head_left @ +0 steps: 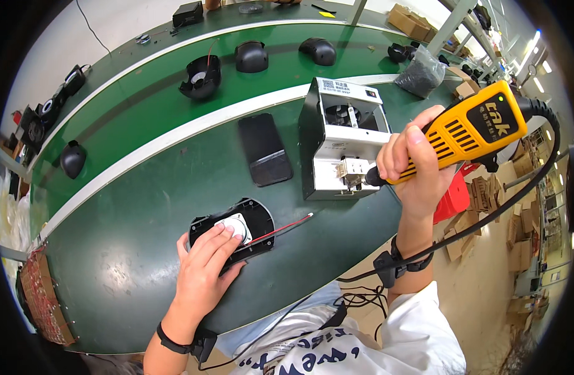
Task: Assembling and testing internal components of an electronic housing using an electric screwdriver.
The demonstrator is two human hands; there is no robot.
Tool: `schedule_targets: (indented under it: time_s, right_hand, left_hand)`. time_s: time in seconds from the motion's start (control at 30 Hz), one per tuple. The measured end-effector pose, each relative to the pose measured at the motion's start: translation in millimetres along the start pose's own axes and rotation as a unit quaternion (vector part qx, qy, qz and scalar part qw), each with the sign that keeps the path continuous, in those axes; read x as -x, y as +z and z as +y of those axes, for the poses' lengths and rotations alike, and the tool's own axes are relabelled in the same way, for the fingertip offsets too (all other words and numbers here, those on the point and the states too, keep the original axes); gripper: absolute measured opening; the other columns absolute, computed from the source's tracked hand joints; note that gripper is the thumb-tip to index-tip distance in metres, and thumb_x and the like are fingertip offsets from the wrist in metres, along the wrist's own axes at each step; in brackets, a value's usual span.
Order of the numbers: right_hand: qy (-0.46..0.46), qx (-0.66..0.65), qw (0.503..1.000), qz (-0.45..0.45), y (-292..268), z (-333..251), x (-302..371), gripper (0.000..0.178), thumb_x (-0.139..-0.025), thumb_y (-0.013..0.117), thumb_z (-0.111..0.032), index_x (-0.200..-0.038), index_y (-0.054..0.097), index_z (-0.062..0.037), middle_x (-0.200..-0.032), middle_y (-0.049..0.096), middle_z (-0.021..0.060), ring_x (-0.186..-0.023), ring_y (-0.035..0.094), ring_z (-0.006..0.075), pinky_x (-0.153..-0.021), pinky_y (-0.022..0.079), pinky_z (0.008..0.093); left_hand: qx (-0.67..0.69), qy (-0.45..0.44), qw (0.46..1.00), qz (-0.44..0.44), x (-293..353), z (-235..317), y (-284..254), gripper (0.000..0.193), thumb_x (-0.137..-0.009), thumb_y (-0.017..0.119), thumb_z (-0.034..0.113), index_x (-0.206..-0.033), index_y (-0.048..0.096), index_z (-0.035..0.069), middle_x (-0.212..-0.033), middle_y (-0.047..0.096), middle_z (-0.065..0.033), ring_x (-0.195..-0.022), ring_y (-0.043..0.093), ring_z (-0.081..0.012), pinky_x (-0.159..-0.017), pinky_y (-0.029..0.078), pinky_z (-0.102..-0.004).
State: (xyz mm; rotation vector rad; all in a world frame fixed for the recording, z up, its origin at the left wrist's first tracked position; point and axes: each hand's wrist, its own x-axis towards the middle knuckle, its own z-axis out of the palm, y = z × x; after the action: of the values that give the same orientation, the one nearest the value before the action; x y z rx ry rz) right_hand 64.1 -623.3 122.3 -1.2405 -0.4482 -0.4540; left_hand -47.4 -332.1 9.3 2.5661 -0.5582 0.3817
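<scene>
My right hand (418,156) is wrapped round a yellow electric screwdriver (465,128) with a black cable at its rear end. The driver's black nose meets the front of a boxy screw feeder (337,150); its bit tip is hard to make out there. At lower left lies a black plastic housing (262,219), open side up, with a white square speaker-like part (242,226) inside. My left hand (206,265) holds the housing against the table, fingers pressed over the white part and thumb by the near edge. A red wire (287,226) runs out to the right.
A black phone (265,150) lies left of the feeder. Beyond a pale rail, several black domed shells (251,56) sit on a green strip. A clear bag (420,73) of dark parts stands behind the feeder. The driver's cable (518,200) loops down at right, near a red bin (453,199).
</scene>
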Motion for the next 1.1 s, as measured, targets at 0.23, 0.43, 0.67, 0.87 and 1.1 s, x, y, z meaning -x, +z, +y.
schedule_targets:
  time_s: [0.23,0.43,0.67,0.87,1.1]
  right_hand:
    - [0.019,-0.056,0.996,-0.071,11.5,-10.4,8.0,0.031,-0.095,0.054,-0.012,-0.12,0.043,0.0016,-0.056,0.041,0.0022,-0.041,0.039,0.0123,-0.04,0.038,0.0281]
    - [-0.039,-0.127,0.964,-0.229,70.9,-18.3,0.8,0.034,-0.102,0.046,-0.023,-0.127,0.038,-0.002,-0.062,0.045,0.0016,-0.047,0.042,0.0109,-0.042,0.04,0.0248]
    - [0.057,-0.064,0.939,-0.333,139.0,14.2,4.8,0.036,-0.103,0.051,-0.029,-0.13,0.038,-0.0089,-0.063,0.052,0.0013,-0.047,0.047,0.0131,-0.045,0.043,0.0287]
    - [0.065,-0.113,0.926,-0.355,151.4,42.8,13.3,0.035,-0.1,0.055,-0.028,-0.123,0.035,-0.0114,-0.061,0.053,0.001,-0.045,0.048,0.0136,-0.043,0.045,0.0277]
    - [0.065,-0.056,0.933,-0.35,162.1,48.8,21.3,0.035,-0.098,0.06,-0.031,-0.116,0.034,-0.0143,-0.061,0.055,-0.0006,-0.044,0.051,0.0113,-0.042,0.048,0.0227]
  left_hand:
    - [0.014,-0.003,1.0,0.002,0.2,-1.4,-1.4,0.056,-0.069,0.085,0.013,-0.121,0.066,0.012,-0.123,0.065,-0.0045,-0.122,0.058,-0.0235,-0.097,0.035,-0.0576]
    - [0.014,0.018,1.0,-0.005,-1.5,-3.0,-1.4,0.053,-0.071,0.083,0.016,-0.121,0.066,0.012,-0.12,0.064,-0.0034,-0.122,0.059,-0.0221,-0.099,0.035,-0.0557]
    - [-0.03,0.036,0.999,0.027,5.7,-6.6,0.4,0.037,-0.082,0.072,0.015,-0.118,0.067,0.008,-0.127,0.064,-0.0054,-0.125,0.058,-0.0189,-0.098,0.036,-0.0538]
    - [-0.05,0.038,0.998,0.024,7.9,-7.3,0.5,0.029,-0.087,0.062,0.014,-0.115,0.068,0.009,-0.124,0.064,-0.0042,-0.126,0.056,-0.016,-0.091,0.046,-0.0562]
    - [-0.05,0.027,0.998,0.037,9.0,-9.5,3.9,0.025,-0.086,0.064,0.017,-0.109,0.069,0.011,-0.119,0.064,-0.0023,-0.123,0.057,-0.0134,-0.091,0.048,-0.0533]
